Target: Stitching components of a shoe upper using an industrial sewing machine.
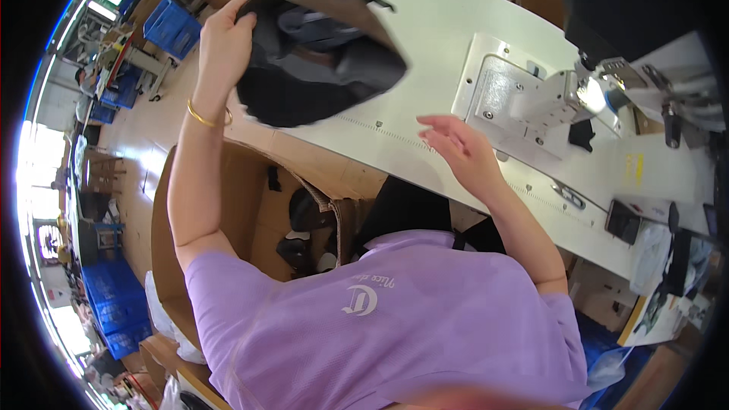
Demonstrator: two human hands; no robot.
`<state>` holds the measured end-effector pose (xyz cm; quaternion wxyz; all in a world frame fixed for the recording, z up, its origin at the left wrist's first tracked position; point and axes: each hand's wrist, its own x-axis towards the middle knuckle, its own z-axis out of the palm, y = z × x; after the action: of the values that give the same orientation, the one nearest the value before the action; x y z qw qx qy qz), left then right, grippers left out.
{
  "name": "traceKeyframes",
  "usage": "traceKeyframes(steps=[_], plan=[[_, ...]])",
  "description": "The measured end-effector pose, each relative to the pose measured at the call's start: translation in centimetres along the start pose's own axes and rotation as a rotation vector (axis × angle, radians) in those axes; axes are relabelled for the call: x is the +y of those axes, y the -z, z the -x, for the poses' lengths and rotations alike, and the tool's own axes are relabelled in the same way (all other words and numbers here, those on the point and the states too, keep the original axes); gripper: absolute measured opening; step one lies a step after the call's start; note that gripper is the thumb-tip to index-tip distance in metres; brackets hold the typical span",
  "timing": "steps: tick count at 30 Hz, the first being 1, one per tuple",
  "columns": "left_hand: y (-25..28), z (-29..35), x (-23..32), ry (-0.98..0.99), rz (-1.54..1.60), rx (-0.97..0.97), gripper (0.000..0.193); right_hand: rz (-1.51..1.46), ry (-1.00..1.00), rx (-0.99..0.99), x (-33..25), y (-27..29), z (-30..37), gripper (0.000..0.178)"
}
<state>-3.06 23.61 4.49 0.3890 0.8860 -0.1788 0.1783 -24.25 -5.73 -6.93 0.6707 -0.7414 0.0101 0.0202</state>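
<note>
A cardboard box stands open on the floor at the left, below the counter's near edge, with a few dark pieces lying loose in its bottom. Above it the left hand is raised, a thin gold bangle at the wrist, its fingers pinched on the left rim of a black cap. The cap is held up over the left end of the counter, tipped so its hollow inside faces the camera: soft, dark fabric, rounded like a bowl, with a stiffer brownish band along the upper edge and a grey lining patch within. It looks lifted clear of the white counter, whose smooth, hard top has a fine dotted scale line near the front edge and plenty of bare room between the cap and the machine. The right hand hovers over the counter's near edge, empty, fingers loosely spread and slightly curled. Further right a sewing machine of pale metal sits over a screwed steel plate. Its lamp glares bright.
</note>
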Motion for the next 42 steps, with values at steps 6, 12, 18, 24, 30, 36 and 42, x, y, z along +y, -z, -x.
traceKeyframes(steps=[6,12,18,24,30,36,42], plan=[[-6.9,4.7,5.4,0.129,0.925,-0.127,0.024,-0.193,0.138,0.246,0.1,-0.5,-1.7,0.026],[-11.0,9.0,6.8,0.748,1.137,-0.492,0.024,-0.515,0.131,0.235,0.4,4.5,-0.3,0.017],[-13.2,13.5,7.8,0.633,1.262,-0.799,0.032,-0.619,0.051,0.157,0.5,7.0,0.9,0.019],[-15.0,16.2,10.7,0.339,1.025,-0.615,0.031,-0.475,0.105,0.264,0.3,6.2,3.9,0.028],[-15.4,14.7,13.5,0.028,1.103,-0.585,0.03,-0.514,0.199,0.37,-0.6,6.0,7.1,0.016],[-17.1,12.0,15.3,-0.643,0.705,-0.36,0.022,-0.54,0.236,0.453,-1.5,7.7,6.6,0.015],[-17.3,10.8,16.4,0.105,1.181,-0.547,0.023,-0.602,0.254,0.453,-1.5,8.2,5.5,0.016]])
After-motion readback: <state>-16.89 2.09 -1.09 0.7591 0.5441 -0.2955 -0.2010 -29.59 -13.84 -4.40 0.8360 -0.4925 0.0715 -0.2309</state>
